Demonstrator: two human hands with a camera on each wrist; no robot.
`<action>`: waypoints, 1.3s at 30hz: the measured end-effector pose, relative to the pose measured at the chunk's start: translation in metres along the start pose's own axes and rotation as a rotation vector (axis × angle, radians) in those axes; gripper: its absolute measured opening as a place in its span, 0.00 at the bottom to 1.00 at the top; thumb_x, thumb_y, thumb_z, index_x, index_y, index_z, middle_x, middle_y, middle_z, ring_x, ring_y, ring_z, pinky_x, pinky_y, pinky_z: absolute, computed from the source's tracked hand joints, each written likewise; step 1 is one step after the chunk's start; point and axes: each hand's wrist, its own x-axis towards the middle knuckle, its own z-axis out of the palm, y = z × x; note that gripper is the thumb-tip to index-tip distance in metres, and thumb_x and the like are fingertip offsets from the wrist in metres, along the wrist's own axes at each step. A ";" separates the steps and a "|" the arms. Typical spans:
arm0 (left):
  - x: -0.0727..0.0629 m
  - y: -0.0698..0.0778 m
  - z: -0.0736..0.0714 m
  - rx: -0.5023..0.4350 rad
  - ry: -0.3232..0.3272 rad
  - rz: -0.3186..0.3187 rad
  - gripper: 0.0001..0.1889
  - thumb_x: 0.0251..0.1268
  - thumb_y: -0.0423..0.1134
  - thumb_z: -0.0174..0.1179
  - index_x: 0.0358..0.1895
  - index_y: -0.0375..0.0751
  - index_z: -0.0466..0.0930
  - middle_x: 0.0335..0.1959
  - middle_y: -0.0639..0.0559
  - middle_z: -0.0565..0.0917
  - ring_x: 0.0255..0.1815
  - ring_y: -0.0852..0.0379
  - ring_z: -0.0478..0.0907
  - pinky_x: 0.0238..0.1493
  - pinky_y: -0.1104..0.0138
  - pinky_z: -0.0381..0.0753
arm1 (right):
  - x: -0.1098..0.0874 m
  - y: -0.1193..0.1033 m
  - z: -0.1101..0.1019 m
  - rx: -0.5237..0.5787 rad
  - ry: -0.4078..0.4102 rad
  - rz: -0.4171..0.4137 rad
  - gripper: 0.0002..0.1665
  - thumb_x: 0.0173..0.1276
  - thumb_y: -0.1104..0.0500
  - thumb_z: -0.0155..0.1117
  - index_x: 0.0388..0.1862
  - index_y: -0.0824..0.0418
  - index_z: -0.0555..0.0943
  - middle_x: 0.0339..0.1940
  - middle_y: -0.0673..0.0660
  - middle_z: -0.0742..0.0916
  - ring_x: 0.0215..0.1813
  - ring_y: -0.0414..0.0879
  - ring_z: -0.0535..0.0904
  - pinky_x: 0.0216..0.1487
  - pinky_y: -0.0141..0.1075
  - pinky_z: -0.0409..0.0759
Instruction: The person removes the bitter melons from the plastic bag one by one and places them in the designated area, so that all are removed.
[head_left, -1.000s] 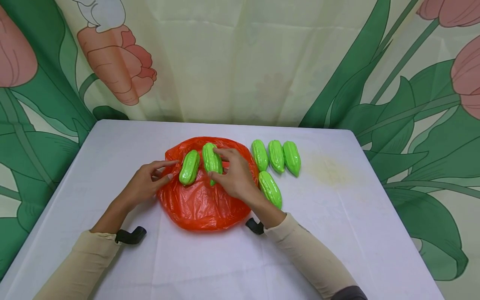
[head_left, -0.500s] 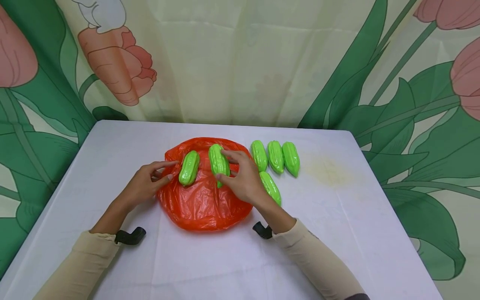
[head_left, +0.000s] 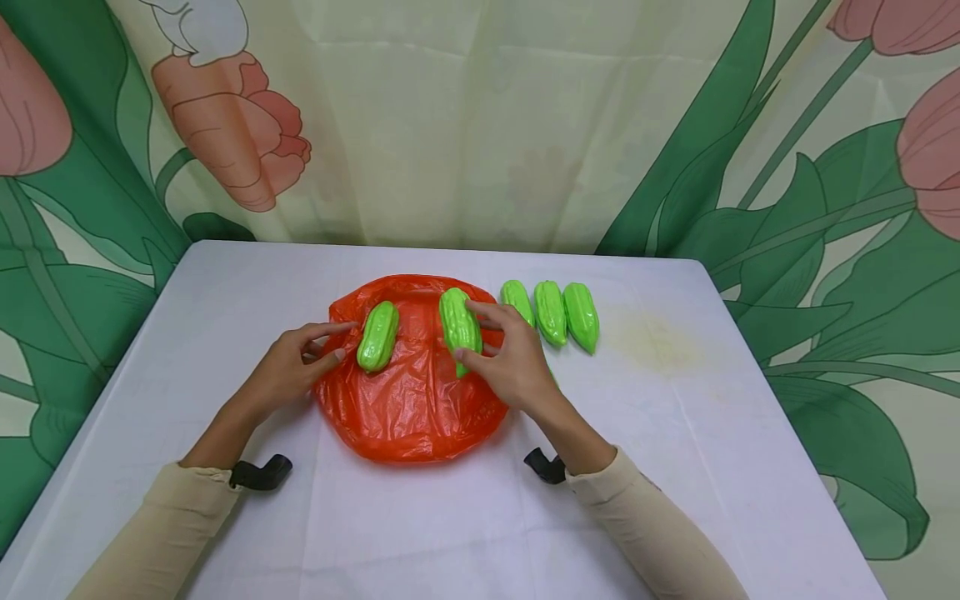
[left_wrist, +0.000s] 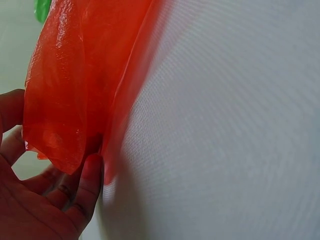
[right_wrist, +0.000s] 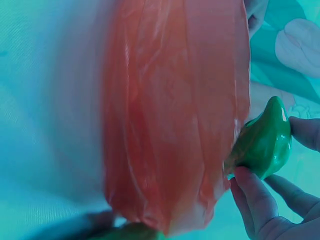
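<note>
Backdrop fills the far side; white-covered table in front of it.

Red bag is next, near table centre. We read that as placed for reach by both hands.

Left hand is at the bag's left side, fingers half spread and relaxed, touching the plastic. Probably steadying the bag while the other hand works; we can't tell how hard it presses.

Right hand pinches the held gourd, fingers and thumb partly closed round its right side. Likely a side hold to keep the other side free. The gourd is over the right half of the bag, pointed end toward us.

Resting gourd is at the bag's left half, just beside the left fingertips; can't tell whether on or inside it. Row of three gourds sits far right of the bag.

Delta vs a second ago: right hand and held gourd have shifted right, opening a gap to the resting gourd. Left hand hasn't moved noticeably.
</note>
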 end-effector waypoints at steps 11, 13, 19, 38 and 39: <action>0.001 -0.001 0.000 -0.006 -0.004 0.004 0.27 0.79 0.41 0.62 0.77 0.49 0.74 0.69 0.35 0.79 0.55 0.40 0.81 0.42 0.68 0.85 | -0.007 0.007 -0.018 -0.024 0.061 0.027 0.41 0.66 0.64 0.79 0.76 0.49 0.77 0.72 0.51 0.78 0.72 0.51 0.78 0.62 0.42 0.87; 0.001 -0.001 0.000 -0.006 -0.003 0.005 0.27 0.79 0.41 0.63 0.77 0.49 0.74 0.69 0.36 0.79 0.56 0.40 0.82 0.42 0.69 0.85 | -0.008 0.008 -0.020 -0.030 0.068 0.027 0.41 0.66 0.64 0.79 0.76 0.49 0.77 0.73 0.52 0.77 0.72 0.52 0.79 0.61 0.44 0.87; 0.001 -0.001 -0.001 -0.002 -0.007 0.005 0.27 0.79 0.42 0.63 0.78 0.49 0.74 0.70 0.35 0.78 0.57 0.39 0.82 0.44 0.69 0.85 | -0.011 0.012 -0.025 -0.044 0.080 0.038 0.41 0.65 0.64 0.79 0.76 0.49 0.77 0.75 0.53 0.76 0.71 0.53 0.80 0.61 0.46 0.87; 0.001 -0.001 -0.002 0.002 -0.015 -0.008 0.27 0.80 0.41 0.62 0.78 0.49 0.74 0.69 0.36 0.79 0.56 0.39 0.81 0.43 0.67 0.85 | -0.017 0.021 -0.034 -0.017 0.090 0.083 0.40 0.65 0.64 0.79 0.75 0.46 0.79 0.73 0.53 0.77 0.72 0.51 0.78 0.64 0.46 0.86; 0.001 -0.001 -0.002 0.001 -0.017 -0.008 0.27 0.80 0.41 0.62 0.78 0.49 0.74 0.69 0.36 0.79 0.56 0.39 0.81 0.42 0.67 0.86 | -0.018 0.022 -0.034 -0.013 0.090 0.088 0.40 0.65 0.64 0.79 0.75 0.45 0.79 0.74 0.53 0.77 0.72 0.51 0.78 0.64 0.46 0.85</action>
